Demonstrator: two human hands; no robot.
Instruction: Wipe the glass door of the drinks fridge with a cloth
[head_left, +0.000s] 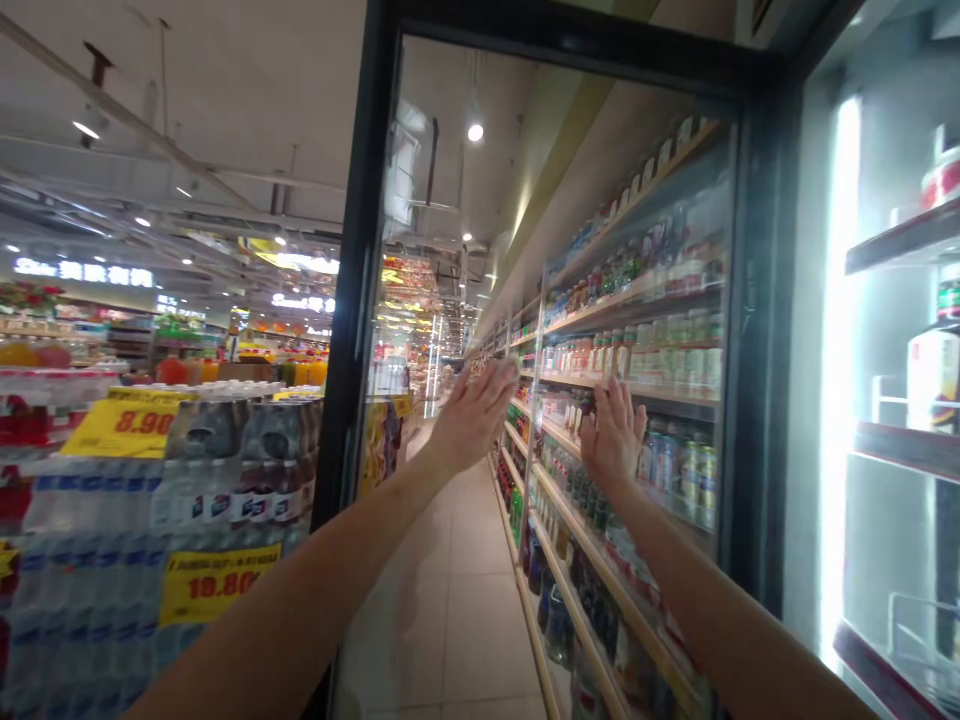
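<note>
At the far left, water bottles [82,560] are stacked in tiers, with shrink-wrapped drink packs [217,490] set just beside them. Yellow price signs [217,585] are fixed to the stack's front, presumably so that they can be read from the aisle. Next comes the dark frame [351,330] of a glass door [457,640], which is swung out from a lit cabinet, so that its pane is exposed to both hands. In front of the pane, the left hand [472,418] is held with its fingers extended, close together and slanted up to the right; nothing is seen gripped, though the fingertips are blurred. Beyond, rows of bottles [675,275] are seen in the glass; whether they are reflected cannot be told. The right hand [613,435] is raised near them, its fingers straight and slightly spread, with nothing seen grasped. Both hands seem to be laid flat for support or pressure, but contact with the glass cannot be confirmed. At the far right, cabinet shelves [904,452] are lit by a bright strip [840,400], probably placed upright so that every tier is reached.
</note>
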